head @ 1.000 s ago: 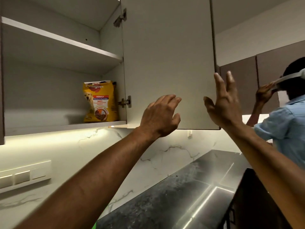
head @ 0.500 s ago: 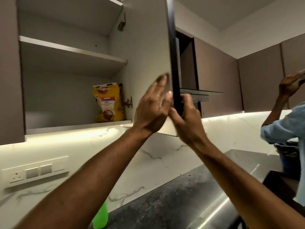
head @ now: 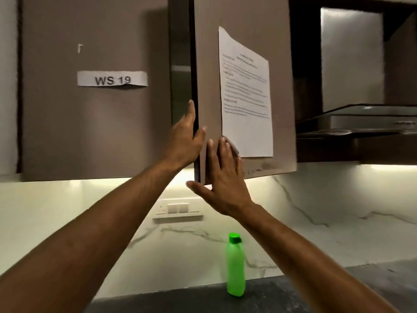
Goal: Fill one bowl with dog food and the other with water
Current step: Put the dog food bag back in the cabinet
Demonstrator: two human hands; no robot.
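A brown upper cabinet door (head: 207, 64) stands only slightly ajar, with a dark gap along its left edge. My left hand (head: 182, 143) holds that edge, fingers behind it and thumb on the front. My right hand (head: 223, 177) presses flat against the door's lower left corner with straight fingers. The dog food bag is hidden behind the door. No bowls are in view. A green water bottle (head: 235, 267) with a green cap stands upright on the dark counter (head: 293, 294) below my right arm.
A printed sheet (head: 246, 98) is taped to the door's front. The neighbouring closed door carries a "WS 19" label (head: 112, 79). A switch panel (head: 178, 208) sits on the marble backsplash. A range hood (head: 361, 118) juts out at the right.
The cabinet door has swung from wide open to almost closed, hiding the yellow dog food bag. My view turned left, and the other person at the right is out of frame.
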